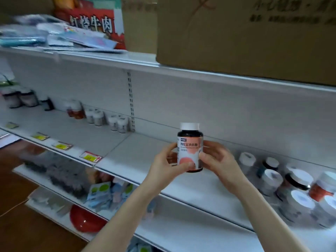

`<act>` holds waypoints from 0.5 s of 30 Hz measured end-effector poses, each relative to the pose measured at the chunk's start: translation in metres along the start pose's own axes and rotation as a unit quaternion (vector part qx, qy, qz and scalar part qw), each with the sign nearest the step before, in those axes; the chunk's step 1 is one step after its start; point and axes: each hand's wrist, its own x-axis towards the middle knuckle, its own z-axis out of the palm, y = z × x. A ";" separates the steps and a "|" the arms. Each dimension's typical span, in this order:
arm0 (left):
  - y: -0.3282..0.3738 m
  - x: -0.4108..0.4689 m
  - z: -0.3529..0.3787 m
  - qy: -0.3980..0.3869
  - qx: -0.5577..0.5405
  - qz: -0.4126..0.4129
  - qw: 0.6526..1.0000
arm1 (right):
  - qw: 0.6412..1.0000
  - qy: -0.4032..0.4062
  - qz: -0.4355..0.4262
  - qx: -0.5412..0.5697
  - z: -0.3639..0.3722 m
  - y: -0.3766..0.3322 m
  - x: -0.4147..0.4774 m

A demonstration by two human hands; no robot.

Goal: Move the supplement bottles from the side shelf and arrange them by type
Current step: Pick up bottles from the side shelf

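Shelving (pixel 163 99) in white metal crosses the whole frame, its tiers slanting from upper left to lower right. Cardboard box (pixel 245 37) fills the upper right, cut off by the top and right edges, its print too blurred to read. At lower right a cluster of white-capped bottles (pixel 291 188) stands on the middle tier, smeared and partly cut by the edge. A blurred row of small bottles (pixel 98 117) lines the same tier at middle left. At frame centre, the left hand (pixel 169 166) and the right hand (pixel 218 162) both grip one dark supplement bottle (pixel 190 148) above bare shelf, thumbs on its label, fingers curled out of sight behind. It stands upright, long axis vertical, white cap up, pink label facing the camera. Yellow price tags (pixel 90 157) sit along the shelf lip, unreadable.
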 end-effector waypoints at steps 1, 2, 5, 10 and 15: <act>-0.002 -0.003 -0.022 0.015 0.006 0.001 1.000 | 1.000 -0.014 0.000 -0.001 0.023 0.001 0.008; -0.005 -0.005 -0.046 0.030 0.013 0.004 0.999 | 1.000 -0.027 0.001 0.001 0.048 0.002 0.015; -0.012 -0.012 -0.121 0.072 0.031 0.006 0.997 | 0.998 -0.062 0.009 0.027 0.126 0.008 0.037; -0.020 -0.023 -0.247 0.131 0.055 0.005 0.990 | 0.994 -0.108 0.006 0.028 0.254 0.018 0.072; -0.028 -0.027 -0.344 0.172 0.058 0.007 0.983 | 0.986 -0.155 0.017 0.054 0.356 0.022 0.103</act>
